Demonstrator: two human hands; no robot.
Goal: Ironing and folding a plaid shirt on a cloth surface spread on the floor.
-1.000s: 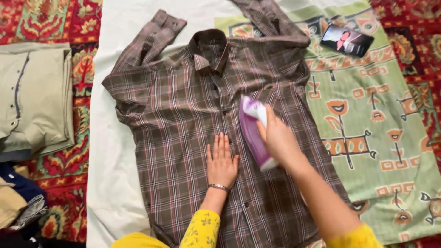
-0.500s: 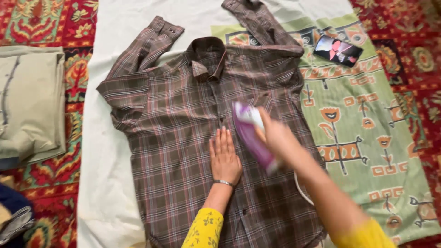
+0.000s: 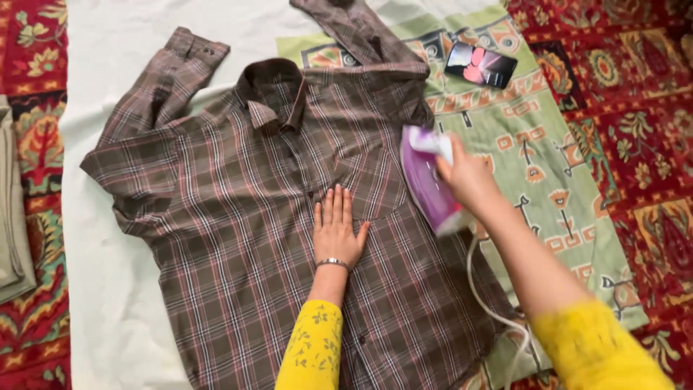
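The left hand (image 3: 336, 230) lay flat, fingers spread, on the brown plaid button-up shirt (image 3: 274, 217), while the right hand (image 3: 468, 177) gripped the purple and white electric iron (image 3: 427, 180) on the shirt's chest. Beyond lay a dark rectangular phone (image 3: 481, 65) on a green patterned cloth (image 3: 570, 180), over a white sheet (image 3: 108, 303) and red floral carpet (image 3: 635, 108).

One lit screen, on a phone at the top right.

A flat, dark, rectangular phone (image 3: 481, 65) lies tilted on the green patterned cloth (image 3: 570, 166), just beyond the shoulder of the brown checked shirt (image 3: 274, 217) and near the red patterned carpet (image 3: 635, 108). Its glossy screen faces up, showing blurred pink and red patches with a pale area at one end against black. No packages, labels or signs show.
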